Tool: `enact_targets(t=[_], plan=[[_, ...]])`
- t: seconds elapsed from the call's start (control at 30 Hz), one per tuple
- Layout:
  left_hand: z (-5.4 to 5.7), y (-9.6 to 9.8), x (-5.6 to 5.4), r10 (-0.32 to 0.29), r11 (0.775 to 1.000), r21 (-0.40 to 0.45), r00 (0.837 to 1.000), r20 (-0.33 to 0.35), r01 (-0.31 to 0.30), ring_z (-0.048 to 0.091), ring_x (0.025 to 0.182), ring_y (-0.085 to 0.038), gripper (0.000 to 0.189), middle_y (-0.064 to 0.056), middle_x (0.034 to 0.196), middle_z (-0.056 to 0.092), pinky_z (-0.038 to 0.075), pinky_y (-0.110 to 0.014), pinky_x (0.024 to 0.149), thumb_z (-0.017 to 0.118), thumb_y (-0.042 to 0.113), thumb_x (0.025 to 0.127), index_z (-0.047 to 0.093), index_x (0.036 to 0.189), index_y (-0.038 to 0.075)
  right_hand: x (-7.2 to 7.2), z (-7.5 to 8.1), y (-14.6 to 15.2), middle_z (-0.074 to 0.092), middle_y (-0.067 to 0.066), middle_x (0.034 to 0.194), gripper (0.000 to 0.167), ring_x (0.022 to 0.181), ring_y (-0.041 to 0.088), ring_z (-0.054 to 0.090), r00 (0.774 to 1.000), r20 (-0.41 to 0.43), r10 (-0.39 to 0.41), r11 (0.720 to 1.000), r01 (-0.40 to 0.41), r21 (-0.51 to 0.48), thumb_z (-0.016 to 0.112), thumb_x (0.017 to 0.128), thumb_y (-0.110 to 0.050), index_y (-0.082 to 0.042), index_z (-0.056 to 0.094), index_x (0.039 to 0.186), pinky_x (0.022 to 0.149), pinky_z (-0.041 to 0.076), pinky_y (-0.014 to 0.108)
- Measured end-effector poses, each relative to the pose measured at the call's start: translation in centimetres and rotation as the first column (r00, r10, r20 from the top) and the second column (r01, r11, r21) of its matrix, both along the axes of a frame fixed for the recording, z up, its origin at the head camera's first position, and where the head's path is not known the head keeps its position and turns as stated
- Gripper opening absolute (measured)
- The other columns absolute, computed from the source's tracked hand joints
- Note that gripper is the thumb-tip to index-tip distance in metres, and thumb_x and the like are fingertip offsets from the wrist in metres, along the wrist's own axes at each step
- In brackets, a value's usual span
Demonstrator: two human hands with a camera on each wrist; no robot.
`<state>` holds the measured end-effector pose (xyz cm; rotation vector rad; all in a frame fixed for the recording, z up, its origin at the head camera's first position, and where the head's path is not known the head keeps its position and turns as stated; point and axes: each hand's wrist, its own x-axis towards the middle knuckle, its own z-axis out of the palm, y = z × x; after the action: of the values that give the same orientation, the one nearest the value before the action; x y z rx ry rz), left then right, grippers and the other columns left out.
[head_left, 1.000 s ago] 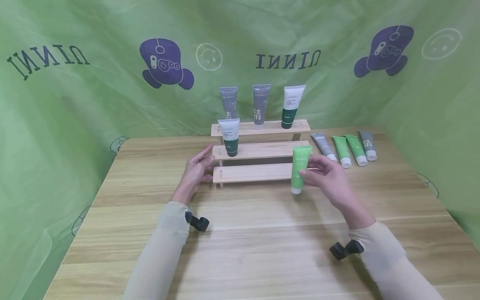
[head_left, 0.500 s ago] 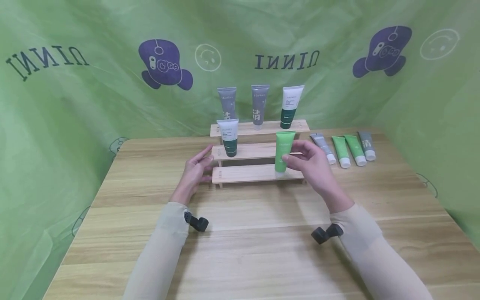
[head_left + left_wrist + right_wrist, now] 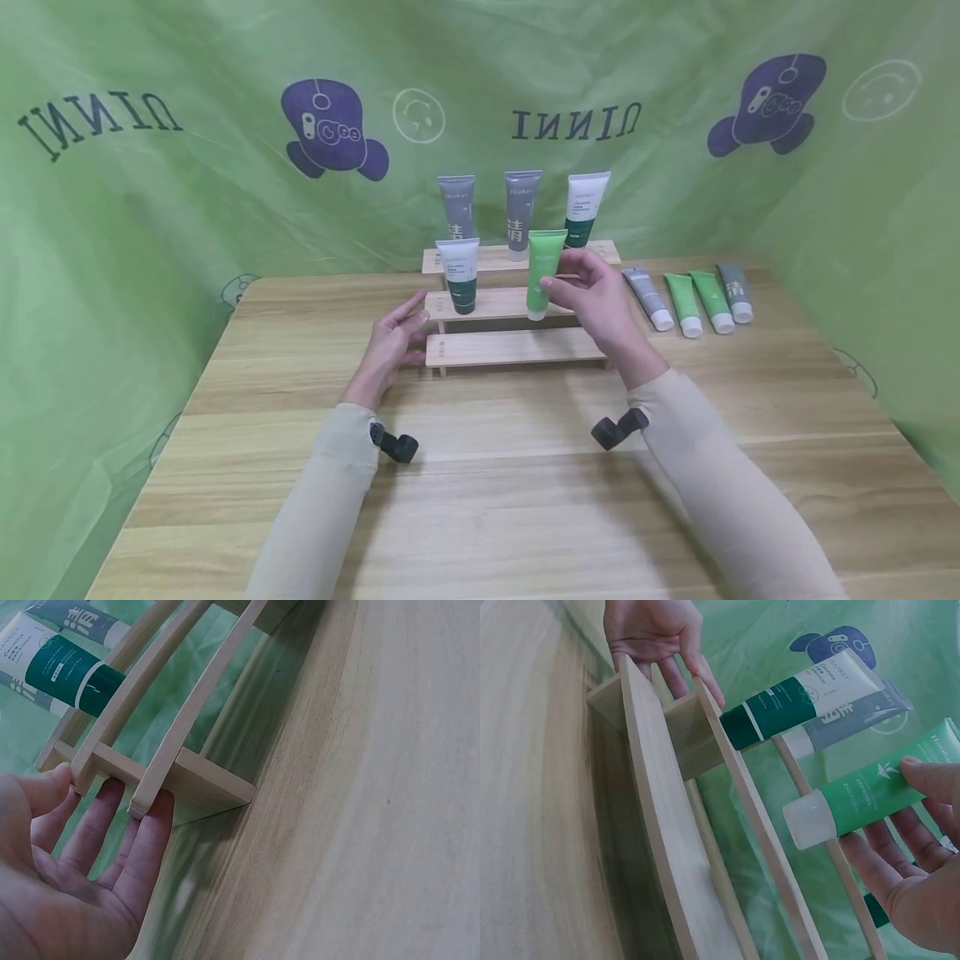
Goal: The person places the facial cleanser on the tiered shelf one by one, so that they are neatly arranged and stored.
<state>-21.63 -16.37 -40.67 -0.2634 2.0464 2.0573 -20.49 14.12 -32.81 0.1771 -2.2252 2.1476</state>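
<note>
My right hand (image 3: 592, 300) pinches a light green squeeze tube (image 3: 545, 267) between thumb and fingers, white cap (image 3: 810, 820) downward. In the head view the tube stands upright in front of the middle shelf (image 3: 495, 302), right of a white-and-green tube (image 3: 461, 271). In the right wrist view its cap lies close to the shelf edges. At the left end of the three-tier wooden rack (image 3: 517, 346), my left hand (image 3: 390, 342) holds the shelf ends, with its thumb and fingers either side of the middle shelf's end (image 3: 86, 769).
Two grey tubes (image 3: 522, 208) and a white-and-green tube (image 3: 585, 204) stand on the top shelf. Right of the rack, several tubes, including a green one (image 3: 684, 304), lie on the wooden table (image 3: 480, 500). A green printed cloth (image 3: 225, 208) hangs behind.
My right hand has lifted the green tube left and back, from in front of the rack's right end, past the bottom shelf, to the middle shelf. The left hand has stayed at the rack.
</note>
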Motion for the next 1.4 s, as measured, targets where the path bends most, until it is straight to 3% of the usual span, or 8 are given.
enact_targets(t=[0.43,0.77,1.4], plan=[[0.0,0.4,-0.2,-0.005,1.000,0.011,1.000,0.005,0.005,0.060,0.112,-0.029,0.050,-0.005,0.146,0.052,0.061,-0.038,0.077,0.061,0.027,0.101,0.048,0.148,0.038,-2.1,-0.3,-1.4,0.063,0.017,0.124,0.041,0.111,0.025,0.064,0.999,-0.008,-0.035,0.999,0.034,-0.023,0.073,0.091,-0.003,-0.001,0.056,0.129,0.092,0.058,0.033],[0.0,0.3,-0.1,-0.009,1.000,0.026,1.000,-0.006,0.009,0.062,0.113,-0.030,0.049,-0.006,0.146,0.053,0.061,-0.040,0.079,0.060,0.026,0.102,0.048,0.148,0.038,-2.5,-0.9,-1.9,0.063,0.016,0.126,0.043,0.112,0.027,0.064,0.999,0.001,-0.032,0.999,0.032,0.006,0.074,0.090,-0.001,-0.002,0.057,0.129,0.095,0.056,0.032],[0.0,0.0,0.1,-0.009,1.000,0.021,1.000,-0.017,0.010,0.061,0.113,-0.030,0.050,-0.005,0.151,0.048,0.061,-0.042,0.081,0.060,0.029,0.101,0.047,0.149,0.038,-2.7,-1.6,-2.1,0.061,0.018,0.126,0.044,0.114,0.026,0.061,0.997,-0.071,0.021,0.999,-0.018,0.051,0.072,0.092,-0.002,0.002,0.053,0.131,0.103,0.050,0.032]])
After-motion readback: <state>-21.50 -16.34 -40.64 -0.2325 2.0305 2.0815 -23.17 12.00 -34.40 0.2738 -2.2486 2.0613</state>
